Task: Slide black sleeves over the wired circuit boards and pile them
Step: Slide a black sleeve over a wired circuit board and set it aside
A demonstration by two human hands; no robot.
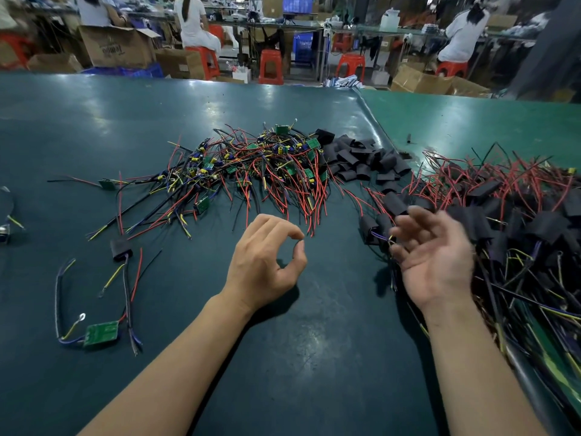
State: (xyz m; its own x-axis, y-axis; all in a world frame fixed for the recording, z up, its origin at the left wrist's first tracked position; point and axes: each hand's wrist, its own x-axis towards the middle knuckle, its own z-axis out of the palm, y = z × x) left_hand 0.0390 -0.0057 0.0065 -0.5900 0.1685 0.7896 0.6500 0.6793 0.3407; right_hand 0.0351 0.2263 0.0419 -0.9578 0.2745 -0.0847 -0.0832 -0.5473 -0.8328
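Note:
A tangle of bare green circuit boards with red, black, yellow and blue wires (251,171) lies in the middle of the dark green table (314,357). Empty black sleeves (361,158) are heaped just right of it. At the right sits a large pile of sleeved boards (518,221). My left hand (267,262) hovers below the tangle, fingers curled, thumb and forefinger nearly touching, holding nothing. My right hand (437,256) is palm-up and blurred at the sleeved pile's left edge, fingers relaxed and empty.
A loose bare board (100,333) and a single sleeved board (121,247) lie at the near left, another bare board (107,184) farther back. People sit on red stools among cardboard boxes behind the table. A lighter green mat (471,121) covers the right side.

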